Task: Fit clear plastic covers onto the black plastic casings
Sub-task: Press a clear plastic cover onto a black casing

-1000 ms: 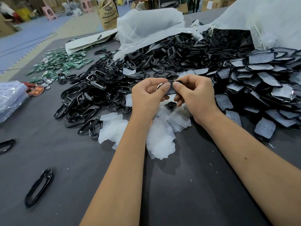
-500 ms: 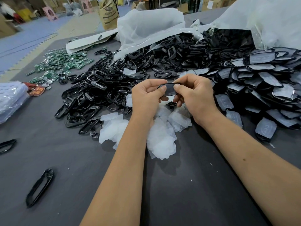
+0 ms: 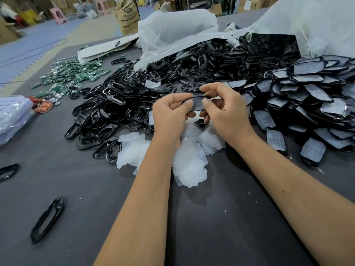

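Note:
Above the dark table, my left hand (image 3: pixel 170 114) and my right hand (image 3: pixel 225 110) both pinch one black plastic casing (image 3: pixel 196 103), thumbs pressing on the clear cover lying in it. Under my wrists lies a heap of loose clear plastic covers (image 3: pixel 189 160). A big pile of bare black casings (image 3: pixel 119 104) spreads to the left and behind. At the right is a pile of casings with covers fitted (image 3: pixel 307 104).
Two lone black casings (image 3: pixel 47 219) lie at the near left, one at the left edge (image 3: pixel 7 170). Green circuit boards (image 3: pixel 73 73) sit far left, a clear bag (image 3: pixel 13 114) at the left edge, and white plastic bags (image 3: pixel 172 29) at the back. Dark table surface (image 3: pixel 221 217) lies near me.
The casing in my hands has turned from edge-on to showing its face with the cover, and both thumbs now press on top of it. Arms stay in place.

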A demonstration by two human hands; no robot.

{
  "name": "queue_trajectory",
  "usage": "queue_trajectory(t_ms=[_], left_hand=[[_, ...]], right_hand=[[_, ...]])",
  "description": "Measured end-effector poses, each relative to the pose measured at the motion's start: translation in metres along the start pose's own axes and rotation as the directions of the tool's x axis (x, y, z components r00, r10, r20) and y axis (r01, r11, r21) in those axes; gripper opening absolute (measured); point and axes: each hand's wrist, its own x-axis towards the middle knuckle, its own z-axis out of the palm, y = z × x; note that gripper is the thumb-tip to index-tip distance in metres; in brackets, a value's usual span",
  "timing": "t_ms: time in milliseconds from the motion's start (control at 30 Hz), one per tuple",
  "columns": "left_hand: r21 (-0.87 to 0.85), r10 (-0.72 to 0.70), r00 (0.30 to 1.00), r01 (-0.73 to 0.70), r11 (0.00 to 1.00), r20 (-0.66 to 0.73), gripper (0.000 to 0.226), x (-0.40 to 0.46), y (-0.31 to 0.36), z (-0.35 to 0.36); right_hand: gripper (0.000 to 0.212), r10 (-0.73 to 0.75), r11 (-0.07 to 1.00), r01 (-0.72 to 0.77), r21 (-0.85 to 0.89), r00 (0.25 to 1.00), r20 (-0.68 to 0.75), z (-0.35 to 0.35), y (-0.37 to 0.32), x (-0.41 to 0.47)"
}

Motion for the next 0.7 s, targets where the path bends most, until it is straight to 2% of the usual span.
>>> queue_trajectory(t_ms=[100, 233, 300, 367, 433, 500, 600, 700], left_hand=[[-0.004, 0.012, 0.999, -0.012, 1.000, 0.032, 0.015, 0.000, 0.000, -0.001], [-0.027, 0.008, 0.997, -0.006, 1.000, 0.078, 0.017, 0.000, 0.000, -0.003], [-0.033, -0.020, 0.997, 0.022, 0.999, 0.079, 0.017, 0.001, 0.000, -0.004], [-0.068, -0.065, 0.996, 0.069, 0.995, 0.058, 0.019, 0.003, 0.000, -0.005], [-0.149, -0.138, 0.990, 0.142, 0.979, 0.040, 0.020, 0.005, 0.002, -0.007], [-0.250, -0.217, 0.975, 0.221, 0.943, 0.044, 0.018, 0.007, 0.005, -0.012], [-0.350, -0.268, 0.961, 0.276, 0.895, 0.072, 0.013, 0.009, 0.007, -0.016], [-0.437, -0.275, 0.951, 0.310, 0.844, 0.142, 0.028, 0.008, 0.009, -0.015]], right_hand=[[0.013, 0.038, 0.997, -0.037, 0.073, 0.999, -0.013, -0.002, 0.002, 0.002], [0.016, 0.109, 0.974, -0.106, 0.200, 0.994, -0.003, -0.004, 0.002, 0.002], [0.017, 0.062, 0.989, -0.061, 0.135, 0.998, -0.005, -0.003, 0.000, 0.001], [0.015, -0.063, 0.998, 0.063, -0.017, 0.998, 0.002, -0.001, -0.004, -0.002], [0.011, -0.154, 0.981, 0.156, -0.115, 0.988, 0.025, 0.000, -0.007, -0.004], [0.016, -0.201, 0.963, 0.212, -0.164, 0.976, 0.081, 0.001, -0.010, -0.006], [0.025, -0.249, 0.926, 0.274, -0.259, 0.960, 0.128, 0.002, -0.010, -0.006], [0.017, -0.260, 0.926, 0.262, -0.271, 0.965, 0.044, 0.001, -0.009, -0.004]])
